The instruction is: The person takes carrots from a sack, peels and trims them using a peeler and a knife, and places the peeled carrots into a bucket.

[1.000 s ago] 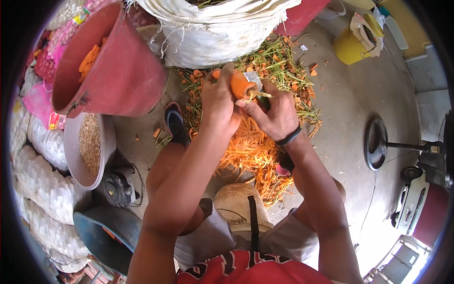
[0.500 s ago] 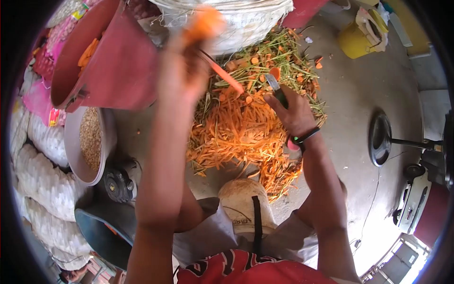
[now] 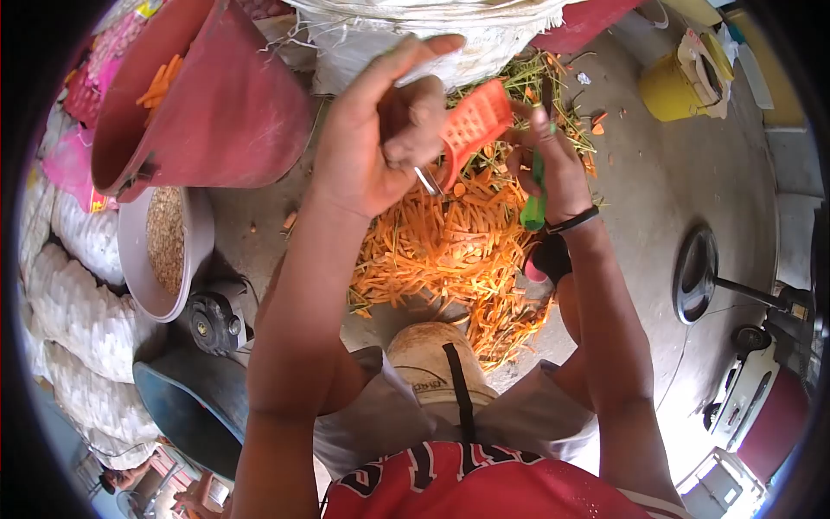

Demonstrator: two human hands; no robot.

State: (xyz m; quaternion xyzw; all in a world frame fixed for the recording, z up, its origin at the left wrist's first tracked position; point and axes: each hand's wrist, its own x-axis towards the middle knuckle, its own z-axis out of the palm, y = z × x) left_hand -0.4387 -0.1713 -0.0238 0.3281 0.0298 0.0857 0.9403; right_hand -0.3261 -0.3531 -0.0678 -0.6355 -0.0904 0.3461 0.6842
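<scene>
My left hand (image 3: 380, 130) is raised, its index finger stretched out and the others curled. Against its curled fingers is what looks like an orange peeler (image 3: 477, 119), with a flat perforated handle and a bit of metal at the lower end. My right hand (image 3: 553, 169) is closed on a knife (image 3: 533, 208) with a green handle, its dark blade pointing away from me. Its fingertips come close to the peeler's far end; whether they touch it I cannot tell. Below both hands lies a heap of carrot peelings (image 3: 432, 242) on the floor.
A red bucket (image 3: 233, 104) containing carrots is tipped at the left, above a pale basin (image 3: 207, 251) of small tan pieces. White sacks (image 3: 78, 320) line the left edge. A yellow bucket (image 3: 670, 86) and a black round base (image 3: 696, 272) stand at the right.
The orange piece at the top of my left hand is gone. That hand has come lower and rightward, turning the peeler's perforated face to view. My right hand has tilted the knife upright.
</scene>
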